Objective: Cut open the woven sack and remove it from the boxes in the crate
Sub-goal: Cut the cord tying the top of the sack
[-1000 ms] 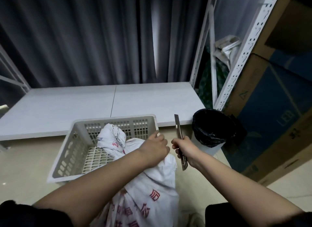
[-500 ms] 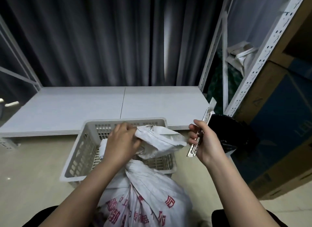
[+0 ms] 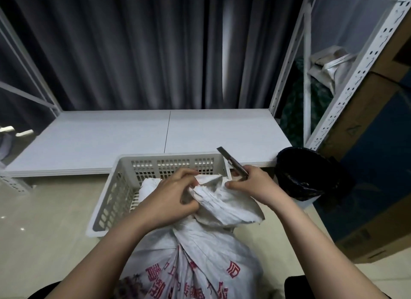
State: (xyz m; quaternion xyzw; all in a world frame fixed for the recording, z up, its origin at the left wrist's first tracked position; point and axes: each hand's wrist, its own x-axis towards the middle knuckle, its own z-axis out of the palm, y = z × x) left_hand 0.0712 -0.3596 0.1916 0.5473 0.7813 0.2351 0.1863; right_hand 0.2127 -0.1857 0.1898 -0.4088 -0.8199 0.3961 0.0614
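The white woven sack [image 3: 200,249], printed with red characters, sits partly in the perforated plastic crate [image 3: 124,187] on the floor, its gathered neck raised. The left hand [image 3: 171,194] clenches the bunched neck, while the right hand [image 3: 251,185] grips a utility knife [image 3: 233,163], blade pointing up-left, thumb against the fabric. A black-lined bin [image 3: 304,176] stands just right, a low white shelf [image 3: 155,138] behind.

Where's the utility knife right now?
The utility knife is in the right hand, right of centre, blade pointing up over the crate's far right corner.
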